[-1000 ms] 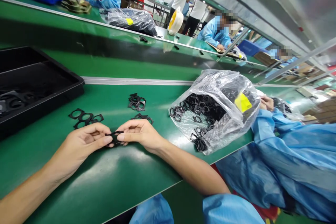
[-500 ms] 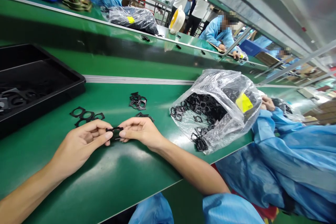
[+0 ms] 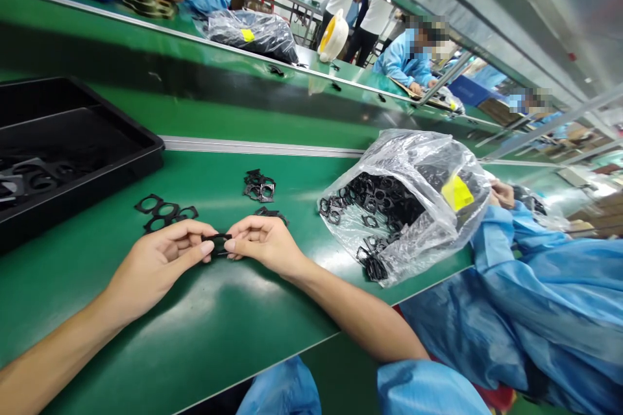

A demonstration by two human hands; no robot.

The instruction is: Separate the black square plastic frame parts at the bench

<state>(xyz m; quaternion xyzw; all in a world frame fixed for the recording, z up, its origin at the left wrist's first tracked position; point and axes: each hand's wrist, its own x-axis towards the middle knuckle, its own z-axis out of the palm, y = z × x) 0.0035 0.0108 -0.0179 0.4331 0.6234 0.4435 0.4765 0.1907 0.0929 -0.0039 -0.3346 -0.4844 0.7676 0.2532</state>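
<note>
Camera drifted left | left hand [image 3: 158, 267], right hand [image 3: 265, 248] pinch black frame piece [image 3: 217, 245] | green workbench [image 3: 219, 311] | blue-smocked co-worker [image 3: 406, 61] beyond

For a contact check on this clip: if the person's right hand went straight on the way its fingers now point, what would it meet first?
The black frame piece pinched at its fingertips: the right hand already touches it. Past that piece, the next thing in line looks like the left hand.

left hand [image 3: 158, 267] pinching, right hand [image 3: 265, 248] pinching, fingertips close
</note>
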